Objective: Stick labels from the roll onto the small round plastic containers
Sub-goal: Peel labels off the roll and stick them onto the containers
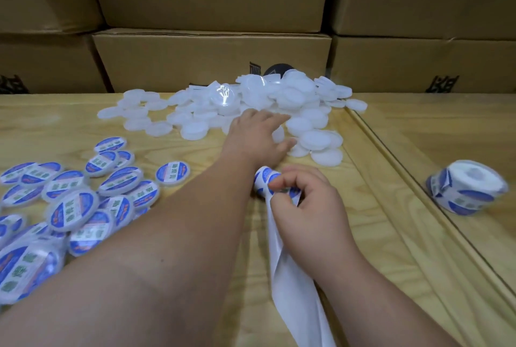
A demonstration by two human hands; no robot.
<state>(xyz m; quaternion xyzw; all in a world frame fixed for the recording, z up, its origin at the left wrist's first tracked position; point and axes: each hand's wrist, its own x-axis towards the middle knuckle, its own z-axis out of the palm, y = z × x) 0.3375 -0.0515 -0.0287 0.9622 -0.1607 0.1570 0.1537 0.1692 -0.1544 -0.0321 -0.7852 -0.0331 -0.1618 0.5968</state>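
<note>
Head view: my left hand (257, 137) reaches to the far side of the wooden surface (195, 179), fingers extended and spread, resting on the near edge of the pile of unlabelled white containers (251, 103). Whether a container lies under the palm cannot be told. That grip is open and closes on nothing visible.

My right hand (304, 207) sits nearer, at centre, fingers curled. Thumb and fingertips pinch the label strip (265, 179), a short length of backing carrying blue-and-white round labels. The empty white backing paper (290, 277) trails from this grip toward the near edge of the surface.

Labelled containers (72, 201) lie in a loose heap at the near left, blue-and-white labels facing up; one labelled container (172, 173) lies apart, just right of the heap.

A label roll (466, 190) rests on its side at the right, beyond a raised wooden ridge (391, 179) that runs from far to near.

Stacked cardboard boxes (212, 59) with dark print stand along the far edge, directly behind the white pile.
</note>
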